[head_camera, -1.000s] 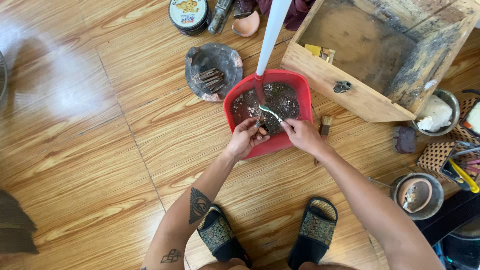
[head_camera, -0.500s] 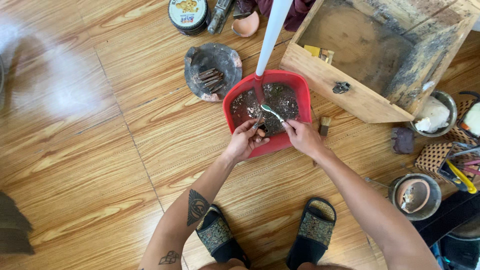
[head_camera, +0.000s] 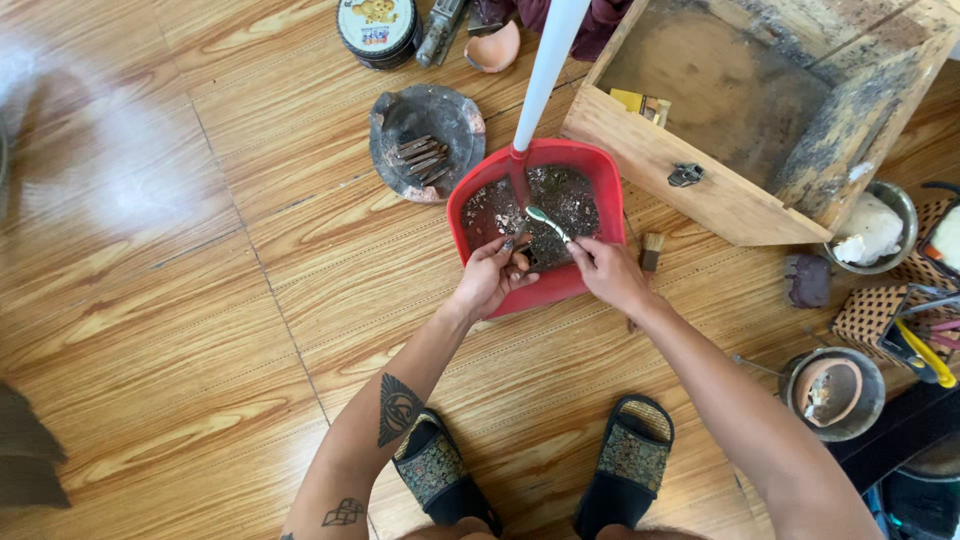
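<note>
A red dustpan (head_camera: 590, 165) with a long white handle (head_camera: 550, 60) lies on the wooden floor, filled with dark dirt and debris. My left hand (head_camera: 492, 278) reaches into its near edge and pinches a small dark piece. My right hand (head_camera: 608, 272) holds a pale green toothbrush (head_camera: 546, 222), its head over the dirt close to the left fingers. Both hands meet over the pan's front rim.
A grey dish (head_camera: 400, 110) with several rusty metal pieces lies left of the pan. An open wooden box (head_camera: 680, 185) stands at the right, a round tin (head_camera: 377, 28) at the top. Bowls (head_camera: 870, 232), a basket (head_camera: 880, 315) and tools crowd the right edge. My sandalled feet (head_camera: 630, 470) are below.
The hands have stayed over the dustpan with only slight shifts of the fingers and the toothbrush; nothing else has moved.
</note>
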